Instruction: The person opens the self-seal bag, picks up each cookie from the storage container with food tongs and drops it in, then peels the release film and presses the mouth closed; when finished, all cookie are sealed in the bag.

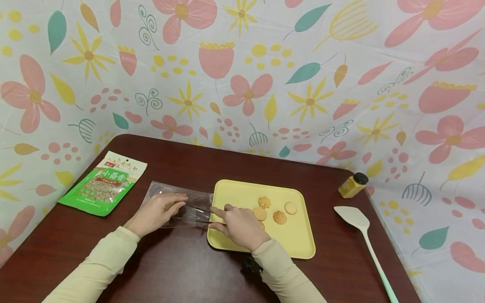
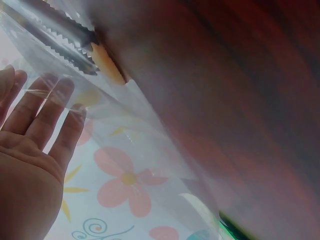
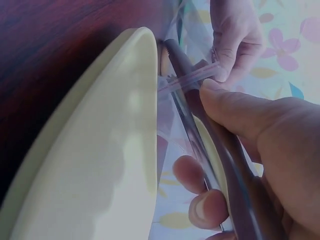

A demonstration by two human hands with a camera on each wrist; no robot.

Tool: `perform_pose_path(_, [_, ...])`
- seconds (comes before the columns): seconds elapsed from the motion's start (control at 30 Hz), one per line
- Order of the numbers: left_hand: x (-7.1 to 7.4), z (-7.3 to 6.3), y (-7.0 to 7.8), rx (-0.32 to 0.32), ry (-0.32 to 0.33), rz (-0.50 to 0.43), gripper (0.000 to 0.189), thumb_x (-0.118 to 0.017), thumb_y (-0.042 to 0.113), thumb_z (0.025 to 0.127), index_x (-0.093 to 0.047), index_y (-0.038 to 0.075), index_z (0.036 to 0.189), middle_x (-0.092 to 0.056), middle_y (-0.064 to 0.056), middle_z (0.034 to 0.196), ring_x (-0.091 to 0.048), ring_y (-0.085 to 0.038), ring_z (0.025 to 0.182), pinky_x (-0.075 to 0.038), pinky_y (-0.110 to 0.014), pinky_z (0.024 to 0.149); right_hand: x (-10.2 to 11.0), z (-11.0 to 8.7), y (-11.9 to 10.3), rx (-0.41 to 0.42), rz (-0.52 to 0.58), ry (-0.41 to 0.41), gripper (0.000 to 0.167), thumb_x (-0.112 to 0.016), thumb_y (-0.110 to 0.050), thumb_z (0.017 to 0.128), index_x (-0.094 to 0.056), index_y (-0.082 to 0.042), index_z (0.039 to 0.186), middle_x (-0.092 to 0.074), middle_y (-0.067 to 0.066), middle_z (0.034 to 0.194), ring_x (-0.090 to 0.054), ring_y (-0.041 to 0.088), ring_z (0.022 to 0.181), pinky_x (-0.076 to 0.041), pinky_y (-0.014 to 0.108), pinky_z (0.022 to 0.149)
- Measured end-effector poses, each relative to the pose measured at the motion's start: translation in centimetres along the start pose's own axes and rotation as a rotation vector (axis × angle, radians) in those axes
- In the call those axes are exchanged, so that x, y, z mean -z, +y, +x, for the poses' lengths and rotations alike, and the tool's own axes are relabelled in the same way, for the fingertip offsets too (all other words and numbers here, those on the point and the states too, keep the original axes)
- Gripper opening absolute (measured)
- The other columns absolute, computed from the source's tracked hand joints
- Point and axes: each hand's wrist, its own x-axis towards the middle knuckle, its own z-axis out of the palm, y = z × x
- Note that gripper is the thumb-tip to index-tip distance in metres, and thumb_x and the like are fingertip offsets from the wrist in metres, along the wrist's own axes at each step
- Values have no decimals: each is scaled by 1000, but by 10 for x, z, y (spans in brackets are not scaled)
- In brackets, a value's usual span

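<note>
My right hand [image 1: 244, 225] grips metal tongs [image 3: 227, 160], thumb on one arm and fingers curled under the other. The tongs reach leftward into a clear zip bag [image 1: 201, 200] lying beside the tray. Inside the bag, in the left wrist view, their toothed tips [image 2: 75, 37] lie beside a golden cookie [image 2: 107, 65]. My left hand [image 1: 157, 212] pinches the bag near its zip strip [image 3: 192, 77], the other fingers spread against the film. Under my right hand is the left side of a yellow tray [image 1: 295, 244], holding several cookies [image 1: 280, 217], one partly hidden.
A green and white spice packet [image 1: 102, 185] lies at the table's left. A small yellow jar with a black lid [image 1: 353, 186] stands at the back right. In front of it lies a white spatula [image 1: 365, 235] with a green handle end. A patterned cloth [image 1: 246, 63] hangs behind the table.
</note>
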Motion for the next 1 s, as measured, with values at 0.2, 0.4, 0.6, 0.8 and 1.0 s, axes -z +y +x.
perform_pose_path(0.2, [-1,-1,-1,8,-4,-18,26,-66,17,95,-70,12,120,-68,-2,117,-65,-9,93,-55,-35,80,7,-8,3,-17,9,-10,47,-58,-51,94,-64,-23,131,-62,1,84,-59,12,56,-45,26,44])
perform_pose_path(0.4, [0,-1,-3,-2,12,-35,25,-67,15,94,-70,11,119,-69,-2,113,-61,1,75,-55,-28,73,15,-21,10,-50,44,18,46,-61,-50,92,-66,-23,129,-61,-1,81,-54,8,52,-39,23,41])
perform_pose_path(0.6, [0,0,-4,-14,23,-22,25,-67,15,94,-71,10,118,-70,0,109,-60,1,76,-55,-32,77,22,-39,20,-71,82,38,47,-65,-47,90,-66,-20,128,-63,-1,85,-49,3,52,-38,20,41])
perform_pose_path(0.8, [0,-1,-4,-14,29,-1,25,-67,16,93,-71,11,118,-70,2,109,-60,1,77,-54,-34,79,32,-61,32,-129,116,20,45,-67,-45,89,-64,-24,129,-52,-9,76,-46,-1,53,-36,19,43])
perform_pose_path(1.0, [2,-1,-5,-15,24,9,25,-68,17,93,-71,12,118,-70,3,108,-60,-1,78,-54,-34,78,44,-82,46,-244,158,8,48,-66,-48,89,-62,-28,132,-46,-12,72,-40,-1,51,-36,19,44])
